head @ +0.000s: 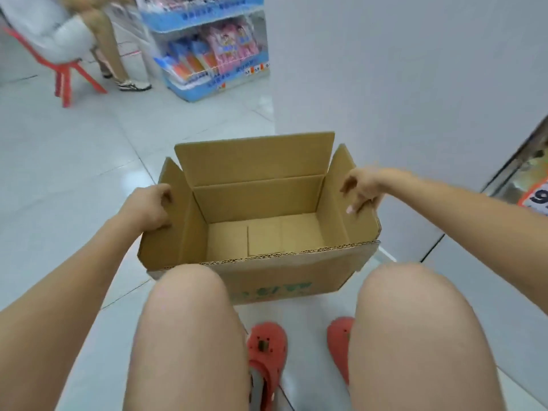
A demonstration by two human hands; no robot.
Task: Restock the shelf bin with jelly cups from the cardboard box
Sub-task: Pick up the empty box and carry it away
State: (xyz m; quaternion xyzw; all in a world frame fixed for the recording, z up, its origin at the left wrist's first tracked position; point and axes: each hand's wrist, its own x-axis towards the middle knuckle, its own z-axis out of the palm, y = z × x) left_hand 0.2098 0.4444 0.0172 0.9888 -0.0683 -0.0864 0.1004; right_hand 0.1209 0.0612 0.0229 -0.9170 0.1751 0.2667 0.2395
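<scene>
An open cardboard box stands on the floor in front of my knees, its flaps raised, and no jelly cups show inside it. My left hand grips the left side flap, fingers curled over its edge. Over the right side flap hovers my right hand, fingers loosely curled and pointing down, close to or just touching the flap; I cannot tell which. The shelf bin is not clearly in view.
A white wall rises right behind the box. A blue display rack of packets stands at the back. At the far left a person sits on a red stool. A shelf edge with an orange price tag shows at right.
</scene>
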